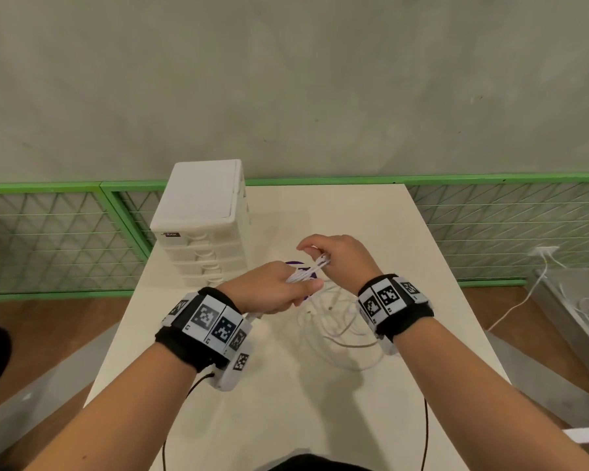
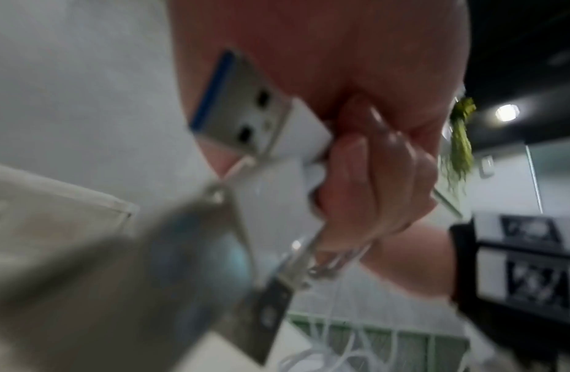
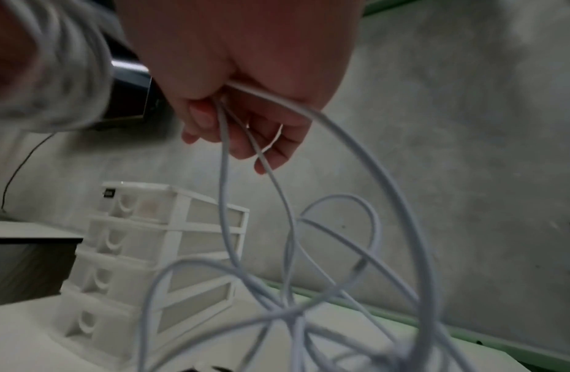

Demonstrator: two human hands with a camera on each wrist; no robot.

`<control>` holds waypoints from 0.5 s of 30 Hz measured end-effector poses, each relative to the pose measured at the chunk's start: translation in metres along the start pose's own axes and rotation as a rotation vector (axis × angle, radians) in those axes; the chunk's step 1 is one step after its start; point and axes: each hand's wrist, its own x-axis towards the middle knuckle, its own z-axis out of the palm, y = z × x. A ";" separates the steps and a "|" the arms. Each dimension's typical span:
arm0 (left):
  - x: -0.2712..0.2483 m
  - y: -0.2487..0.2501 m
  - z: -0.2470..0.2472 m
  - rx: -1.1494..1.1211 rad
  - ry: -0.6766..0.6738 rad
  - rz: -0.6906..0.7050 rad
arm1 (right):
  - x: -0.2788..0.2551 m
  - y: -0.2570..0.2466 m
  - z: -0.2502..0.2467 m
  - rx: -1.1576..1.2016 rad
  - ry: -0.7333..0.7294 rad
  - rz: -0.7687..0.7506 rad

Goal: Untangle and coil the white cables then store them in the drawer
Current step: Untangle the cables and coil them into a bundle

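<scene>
Over the middle of the white table, both hands hold a folded bundle of white cable. My left hand grips one end of the bundle, with USB plugs sticking out of its fist. My right hand pinches the other end, and loose white strands hang from its curled fingers. More tangled white cable lies on the table beneath the hands. The white drawer unit stands at the table's far left, its several drawers closed.
A purple object shows partly behind the bundle. A green mesh fence runs behind the table under a grey wall. A white cord trails on the floor to the right. Black wires hang from my wrist bands.
</scene>
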 end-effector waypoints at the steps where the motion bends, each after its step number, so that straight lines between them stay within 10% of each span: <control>1: -0.002 0.003 0.001 -0.035 -0.028 0.014 | 0.000 0.002 0.001 0.008 -0.028 0.034; 15: -0.007 0.035 -0.018 -0.739 0.004 0.313 | -0.033 0.022 0.024 0.226 -0.223 0.319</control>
